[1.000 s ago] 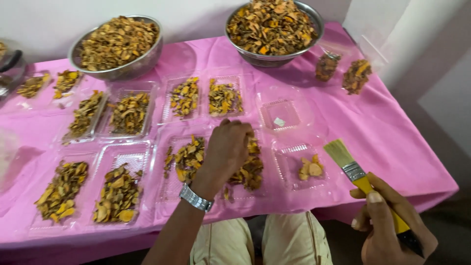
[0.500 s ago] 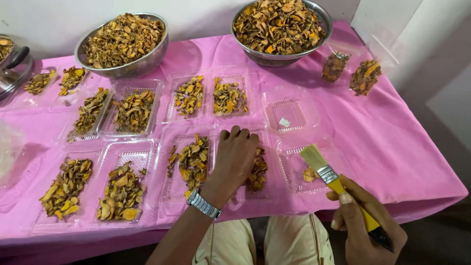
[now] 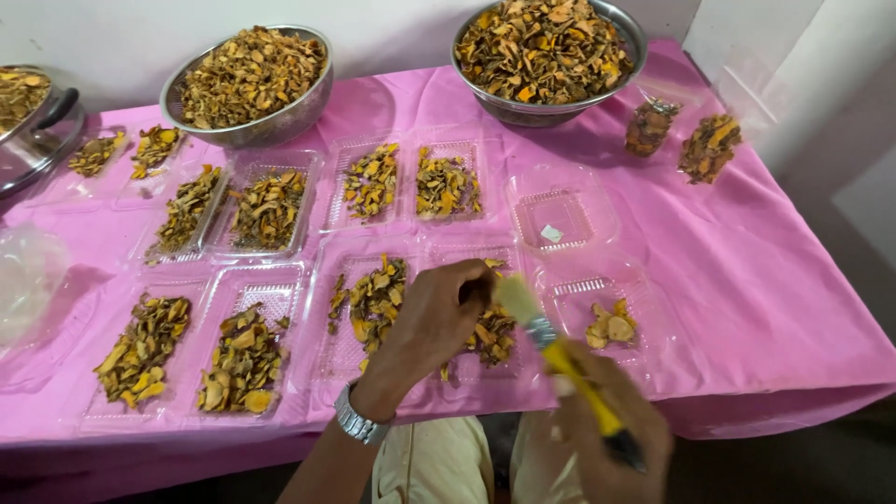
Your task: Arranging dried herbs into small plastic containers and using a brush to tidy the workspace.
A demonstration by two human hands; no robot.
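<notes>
From the head view, a bench draped in smooth pink cloth carries clear, thin plastic clamshell trays with ribbed floors, most filled with dried, curled chips in yellow, orange and brown.

The left hand, a metal watch on its wrist, lies palm down with fingers curled over the tray of chips near the front middle; its fingertips press on the chips at the tray's right side. The right hand is blurred but is closed around the yellow handle of a flat paintbrush, whose pale bristles point up and left, just beside the left hand's fingertips and over the same tray.

Two round, shiny steel bowls stand at the back, the left bowl and the right bowl, both heaped with the same dried chips. Part of a steel pot shows at the far left edge.

To the right of the hands, one tray holds only a few pale yellow pieces, and the tray behind it holds just a small white scrap. Two small clear bags of chips lie at the back right corner. Six double trays with heaped filling can be counted.
</notes>
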